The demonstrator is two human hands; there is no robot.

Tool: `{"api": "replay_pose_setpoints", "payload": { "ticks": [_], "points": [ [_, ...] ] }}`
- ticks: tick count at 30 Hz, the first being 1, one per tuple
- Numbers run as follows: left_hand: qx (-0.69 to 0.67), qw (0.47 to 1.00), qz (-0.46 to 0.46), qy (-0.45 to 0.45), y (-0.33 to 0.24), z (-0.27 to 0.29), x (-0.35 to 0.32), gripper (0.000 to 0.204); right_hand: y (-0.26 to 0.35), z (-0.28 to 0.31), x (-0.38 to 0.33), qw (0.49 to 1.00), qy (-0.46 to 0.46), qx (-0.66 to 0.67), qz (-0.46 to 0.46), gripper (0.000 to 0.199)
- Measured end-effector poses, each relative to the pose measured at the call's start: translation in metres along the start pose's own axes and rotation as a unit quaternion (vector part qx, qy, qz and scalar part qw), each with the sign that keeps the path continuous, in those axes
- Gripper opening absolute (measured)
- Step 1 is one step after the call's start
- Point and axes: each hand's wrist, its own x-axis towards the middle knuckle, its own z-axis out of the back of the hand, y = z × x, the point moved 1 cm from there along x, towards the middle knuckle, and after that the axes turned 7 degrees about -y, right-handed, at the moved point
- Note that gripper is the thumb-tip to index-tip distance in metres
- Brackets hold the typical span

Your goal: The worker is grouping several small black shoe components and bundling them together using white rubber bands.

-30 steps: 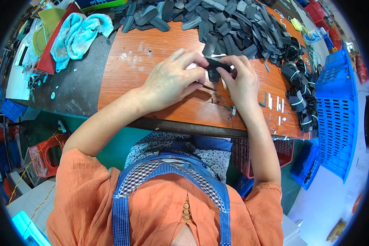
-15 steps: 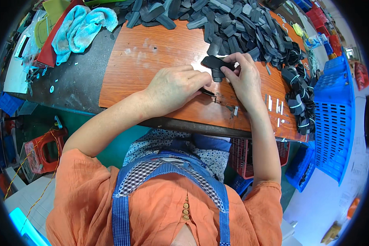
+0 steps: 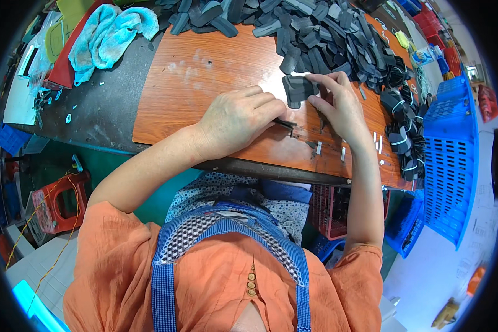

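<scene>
gripping a slim, dark, stick-like tool (image 3: 285,122) in the curled fingers of the left hand (image 3: 240,119), mid-frame, with its narrow tip pointing right, over the glossy orange-brown wood grain of the bench (image 3: 171,105). reaching with the right hand (image 3: 342,108), right of centre, thumb and forefinger parted, to the right end of matte dark grey pieces (image 3: 299,91), flat and round-cornered, overlapping just above the centre of the frame; cannot tell whether pinching or merely touching there. facing a loose pile (image 3: 315,39) of similar oblong grey pieces at the top, with dark bundles (image 3: 393,105) banded in thin white along the right. below the right hand, with narrow, straight white strips (image 3: 318,148) scattered near the front edge. at upper left, with a crumpled, fuzzy turquoise cloth (image 3: 106,41); at far right, with a slotted blue plastic basket (image 3: 451,166).
</scene>
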Motion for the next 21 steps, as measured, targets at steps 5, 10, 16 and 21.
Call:
{"api": "replay_pose_setpoints", "payload": {
  "ticks": [5,10,16,21],
  "points": [
    [0.043,0.999,0.004,0.019,-0.004,0.004,-0.003,0.015,-0.002,-0.005,-0.007,0.997,0.008,0.033,-0.069,0.029],
    [0.038,0.999,-0.010,0.024,-0.005,0.003,0.000,0.012,0.003,-0.011,-0.017,0.993,-0.046,0.078,-0.075,0.021],
    [0.067,0.996,-0.051,0.013,-0.004,0.006,0.006,0.016,0.052,-0.019,-0.034,0.985,-0.004,0.174,-0.017,0.017],
    [0.077,0.995,0.006,0.060,0.004,0.020,0.009,0.015,0.035,-0.029,-0.018,0.988,-0.114,-0.102,0.016,0.023]
  ]
}}
